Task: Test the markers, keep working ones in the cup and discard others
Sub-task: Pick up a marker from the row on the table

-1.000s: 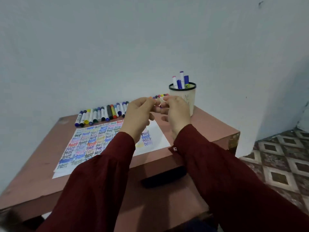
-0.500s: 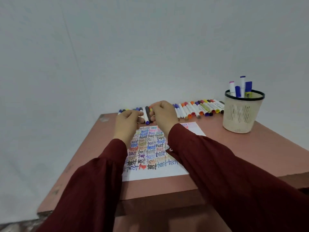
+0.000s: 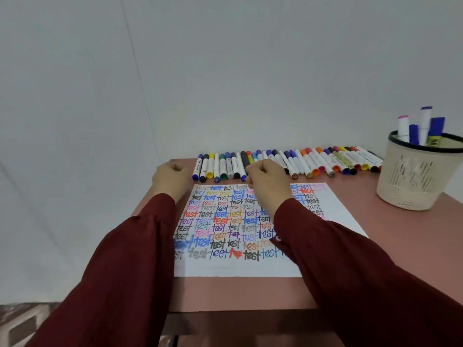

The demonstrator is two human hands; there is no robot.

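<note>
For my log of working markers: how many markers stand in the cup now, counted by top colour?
Pink-topped marker: 1
Purple-topped marker: 1
Blue-topped markers: 2
Total visible in the cup: 4

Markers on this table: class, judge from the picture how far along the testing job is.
Done: the paper is crowded with coloured "test" words, and four markers stand in the cup. In hand: the left hand and right hand are curled near the row of markers; whether either holds one is hidden. Left: that long row, apparently waiting to be sorted.
</note>
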